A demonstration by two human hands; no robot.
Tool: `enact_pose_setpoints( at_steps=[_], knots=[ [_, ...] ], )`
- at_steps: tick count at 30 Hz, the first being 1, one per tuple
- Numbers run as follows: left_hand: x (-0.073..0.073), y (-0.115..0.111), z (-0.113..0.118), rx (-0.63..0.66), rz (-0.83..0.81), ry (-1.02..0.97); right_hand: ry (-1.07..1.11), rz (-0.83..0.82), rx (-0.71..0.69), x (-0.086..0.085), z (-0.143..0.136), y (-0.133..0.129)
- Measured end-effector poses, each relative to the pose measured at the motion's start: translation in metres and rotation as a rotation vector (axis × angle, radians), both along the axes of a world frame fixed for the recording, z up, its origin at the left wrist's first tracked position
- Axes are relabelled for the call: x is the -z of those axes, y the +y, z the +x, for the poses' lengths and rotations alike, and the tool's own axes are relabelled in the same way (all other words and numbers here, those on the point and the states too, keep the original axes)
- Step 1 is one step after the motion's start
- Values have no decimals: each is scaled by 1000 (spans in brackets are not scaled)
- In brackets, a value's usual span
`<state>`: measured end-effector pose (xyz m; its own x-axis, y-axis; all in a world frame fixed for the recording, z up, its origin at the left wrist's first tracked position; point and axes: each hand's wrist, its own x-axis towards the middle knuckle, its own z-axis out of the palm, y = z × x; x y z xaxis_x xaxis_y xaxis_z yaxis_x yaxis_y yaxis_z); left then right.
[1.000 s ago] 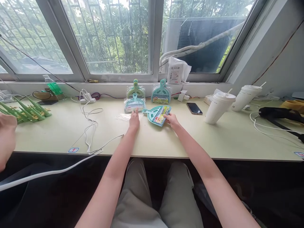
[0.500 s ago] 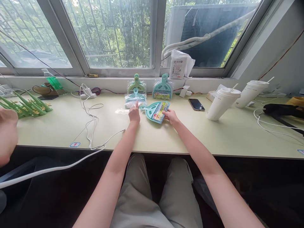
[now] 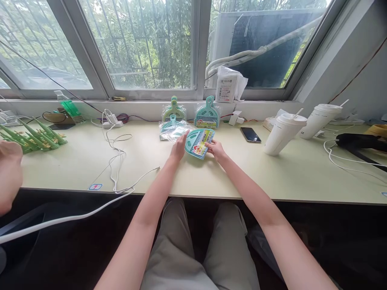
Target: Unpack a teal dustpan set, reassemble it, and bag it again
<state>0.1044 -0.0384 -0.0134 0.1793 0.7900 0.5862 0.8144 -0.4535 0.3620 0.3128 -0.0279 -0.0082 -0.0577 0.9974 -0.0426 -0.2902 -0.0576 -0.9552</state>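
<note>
A teal dustpan and brush set (image 3: 198, 144) with a printed card lies at a tilt in front of me, its handle end hidden behind my left hand. My right hand (image 3: 216, 149) grips its right edge, thumb over the card. Clear plastic bag film (image 3: 178, 131) bunches up at the fingers of my left hand (image 3: 179, 147), which are closed on it beside the dustpan. Behind the film another teal dustpan (image 3: 172, 119) lies partly covered. Two wrapped dustpan sets, a green one (image 3: 174, 108) and a teal one (image 3: 208, 112), lean upright against the wall.
A phone (image 3: 250, 134) and two white lidded cups, the nearer one (image 3: 284, 135), are on the right. White cables (image 3: 116, 155) and a power strip (image 3: 112, 121) lie left of centre. Green pointed items (image 3: 38, 135) and another person's hand (image 3: 9, 175) are at far left.
My left hand has moved right, toward the dustpan's handle, pulling the clear plastic film along with it. My right hand keeps its hold on the dustpan set.
</note>
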Motion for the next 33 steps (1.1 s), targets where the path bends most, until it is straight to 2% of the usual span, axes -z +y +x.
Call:
enact_pose_setpoints(
  at_steps=[3, 5, 6, 8, 10, 12, 14, 16, 19, 24, 27, 30, 33],
  knots=[
    [0, -2, 9, 155, 78, -65, 75, -37, 86, 3, 1, 1],
    [-3, -5, 21, 163, 169, -174, 129, -48, 128, 4, 2, 2],
    [-6, -7, 27, 115, 215, -260, 150, -43, 138, 4, 3, 2],
    [-13, -10, 37, -83, 267, -504, 181, -19, 136, 3, 5, 1],
    [-20, -9, 38, -252, 211, -786, 197, 16, 124, 2, 5, 1],
    [-25, -5, 30, -303, 74, -1050, 192, 53, 101, 1, 4, 1],
    [-25, 0, 20, -197, -119, -1231, 171, 88, 69, 0, 3, 0],
    [-24, 4, 14, -14, -252, -1334, 150, 112, 31, 0, 0, -1],
    [-23, 4, 16, 177, -312, -1408, 129, 109, -12, -2, -3, -4],
    [-23, -3, 28, 353, -376, -1428, 137, 120, -30, -3, -3, -4],
    [-21, -7, 34, 479, -470, -1387, 157, 131, 5, -1, -3, -1],
    [-19, -10, 40, 527, -581, -1334, 145, 133, 37, 0, -2, 1],
    [-17, -11, 43, 539, -619, -1304, 126, 154, 46, -2, -2, 1]
  ],
)
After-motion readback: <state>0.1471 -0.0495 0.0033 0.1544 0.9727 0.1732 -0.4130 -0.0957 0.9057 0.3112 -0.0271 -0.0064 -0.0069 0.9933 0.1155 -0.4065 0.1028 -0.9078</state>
